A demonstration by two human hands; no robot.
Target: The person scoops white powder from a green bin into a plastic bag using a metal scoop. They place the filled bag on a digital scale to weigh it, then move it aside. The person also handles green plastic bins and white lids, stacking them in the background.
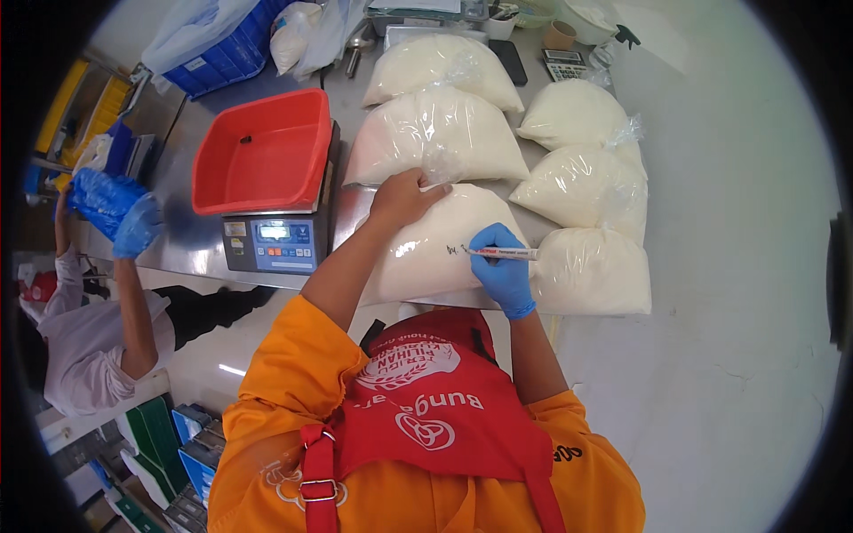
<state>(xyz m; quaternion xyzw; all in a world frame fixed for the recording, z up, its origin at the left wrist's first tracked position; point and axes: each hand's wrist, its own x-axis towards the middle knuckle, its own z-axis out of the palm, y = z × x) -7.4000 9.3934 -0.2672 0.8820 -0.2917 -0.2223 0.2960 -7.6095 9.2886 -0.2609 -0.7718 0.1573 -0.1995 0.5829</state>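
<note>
The gloved right hand [499, 271] grips a marker [500, 253], tip on the near bag of white powder [435, 253]; the bare left hand [404, 197] presses flat on the bag's far edge, holding nothing.

The surface [191, 240] is of bare steel and runs up and to the left of the hands. To the right of them is a pale floor [737, 293], lit evenly, with thin cracks lower down. Far up to the left stands a blue crate [222, 62] with a clear bag in it, and beyond it yellow shelves [84, 107]. Low on the left, green and blue bins [169, 444] stand on the floor.
</note>
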